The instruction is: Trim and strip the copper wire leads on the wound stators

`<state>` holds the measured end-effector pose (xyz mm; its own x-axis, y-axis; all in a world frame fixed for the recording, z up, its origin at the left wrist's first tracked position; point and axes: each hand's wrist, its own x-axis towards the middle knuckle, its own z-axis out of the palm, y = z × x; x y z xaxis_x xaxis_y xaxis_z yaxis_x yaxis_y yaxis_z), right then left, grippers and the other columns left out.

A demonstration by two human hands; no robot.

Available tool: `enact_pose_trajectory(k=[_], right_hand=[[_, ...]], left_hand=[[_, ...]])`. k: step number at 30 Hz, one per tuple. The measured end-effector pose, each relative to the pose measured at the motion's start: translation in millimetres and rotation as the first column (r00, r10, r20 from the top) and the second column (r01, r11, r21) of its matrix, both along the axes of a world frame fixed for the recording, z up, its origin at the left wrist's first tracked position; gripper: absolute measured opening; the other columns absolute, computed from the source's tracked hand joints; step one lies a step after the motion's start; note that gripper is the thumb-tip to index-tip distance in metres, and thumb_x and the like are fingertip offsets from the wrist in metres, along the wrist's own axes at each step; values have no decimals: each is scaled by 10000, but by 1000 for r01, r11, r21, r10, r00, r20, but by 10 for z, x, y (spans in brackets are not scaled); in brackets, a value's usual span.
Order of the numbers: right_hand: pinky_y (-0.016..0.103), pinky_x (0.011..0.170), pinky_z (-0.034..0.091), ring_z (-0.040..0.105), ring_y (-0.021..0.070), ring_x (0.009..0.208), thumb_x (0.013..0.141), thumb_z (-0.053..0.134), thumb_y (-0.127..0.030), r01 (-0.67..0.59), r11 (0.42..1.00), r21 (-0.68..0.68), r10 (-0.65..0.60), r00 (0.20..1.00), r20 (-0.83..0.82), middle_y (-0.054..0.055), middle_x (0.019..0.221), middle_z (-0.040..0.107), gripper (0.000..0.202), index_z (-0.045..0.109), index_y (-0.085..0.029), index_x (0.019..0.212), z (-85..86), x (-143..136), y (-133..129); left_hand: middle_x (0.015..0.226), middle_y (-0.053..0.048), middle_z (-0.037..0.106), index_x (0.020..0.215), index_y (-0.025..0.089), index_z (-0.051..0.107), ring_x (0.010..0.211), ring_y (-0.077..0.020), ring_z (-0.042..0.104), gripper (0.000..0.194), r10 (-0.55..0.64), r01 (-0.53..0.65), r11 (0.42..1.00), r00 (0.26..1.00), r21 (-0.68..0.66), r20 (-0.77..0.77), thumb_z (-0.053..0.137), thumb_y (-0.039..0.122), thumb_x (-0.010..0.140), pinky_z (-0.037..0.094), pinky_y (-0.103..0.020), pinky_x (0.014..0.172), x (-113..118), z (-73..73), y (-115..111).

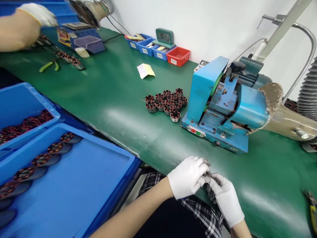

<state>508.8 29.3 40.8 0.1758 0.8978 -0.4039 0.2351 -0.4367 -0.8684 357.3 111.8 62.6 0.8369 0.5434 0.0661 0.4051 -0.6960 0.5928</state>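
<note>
My left hand (189,178) and my right hand (226,197), both in white gloves with dark-stained fingertips, meet at the table's near edge above my lap. Their fingers are closed in a pinch around something small and dark, mostly hidden by the gloves; I cannot make out its kind. Farther up the green table (119,99) stands a cluster of copper-wound motor stators (168,101) in metal rings, some with wire ends sticking out. A blue grinding or cutting machine (218,102), with red and green buttons on its base, sits right of them.
At left, a blue tray (99,191) holds a row of stators, beside a blue bin (15,99) of wound parts. Yellow-handled pliers (313,211) lie at right. A co-worker's gloved hand (41,15) shows top left. Small bins (178,56) and a clock (164,35) line the wall.
</note>
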Motion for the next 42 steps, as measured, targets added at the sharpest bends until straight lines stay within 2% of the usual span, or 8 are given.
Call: enact_pose_trajectory(k=[5, 9, 18, 25, 30, 34, 37, 42], right_hand=[[180, 312, 205, 317, 53, 318, 715, 644, -471, 88, 975, -203, -148, 940, -306, -63, 422, 446, 337, 536, -163, 627, 117, 93, 84], [170, 310, 227, 345, 56, 336, 682, 685, -434, 339, 935, -106, -351, 837, -420, -77, 440, 436, 302, 548, -165, 691, 148, 314, 116], [293, 680, 472, 609, 185, 676, 692, 648, -394, 129, 977, 173, -160, 970, 180, 46, 754, 696, 195, 671, -203, 727, -31, 36, -12], [279, 609, 497, 609, 178, 631, 626, 686, -455, 559, 812, 171, -576, 815, 70, 51, 694, 679, 319, 645, -165, 752, -61, 365, -16], [365, 781, 508, 628, 212, 834, 721, 649, -374, 190, 930, 314, -275, 927, 256, 87, 939, 675, 300, 622, -181, 950, -95, 303, -119], [370, 804, 493, 587, 199, 916, 848, 504, -216, -352, 767, 536, -97, 763, 639, 88, 972, 629, 159, 590, -204, 981, -43, 154, -68], [324, 711, 493, 591, 189, 799, 874, 414, -124, -661, 591, 462, -54, 539, 841, 93, 867, 633, 206, 604, -175, 933, 43, 161, 43], [256, 506, 429, 548, 151, 529, 918, 331, -163, -733, 596, 327, 46, 438, 898, 41, 660, 605, 290, 611, -170, 844, 103, 213, 150]], left_hand=[[962, -66, 549, 896, 181, 487, 869, -231, 492, 99, -16, 27, 994, 995, 108, -98, 469, 199, 800, 407, -379, 799, 58, -4, -35], [905, -52, 546, 861, 181, 485, 834, -219, 472, 76, 25, -14, 991, 996, 130, -81, 454, 164, 794, 393, -373, 776, 76, -59, -74], [865, -58, 546, 843, 166, 498, 803, -214, 471, 87, 26, -9, 987, 994, 161, -103, 448, 166, 772, 403, -375, 765, 80, -55, -71], [899, -48, 551, 881, 172, 504, 826, -210, 472, 128, 36, -31, 990, 999, 139, -37, 440, 140, 776, 397, -372, 766, 68, -122, -93], [898, -42, 557, 856, 170, 496, 806, -206, 466, 77, 55, -53, 985, 998, 162, -10, 450, 172, 795, 399, -370, 757, 76, -148, -97], [889, -54, 554, 878, 159, 503, 813, -211, 474, 97, 34, -20, 984, 996, 179, -79, 460, 175, 792, 410, -371, 766, 82, -74, -82], [884, -65, 551, 876, 150, 501, 821, -222, 485, 106, 25, 0, 983, 991, 184, -135, 481, 180, 776, 423, -380, 772, 90, -26, -70], [962, -56, 578, 961, 170, 485, 897, -214, 545, 205, 9, -9, 999, 1000, 36, 1, 533, 200, 764, 443, -365, 833, 30, -38, -24]])
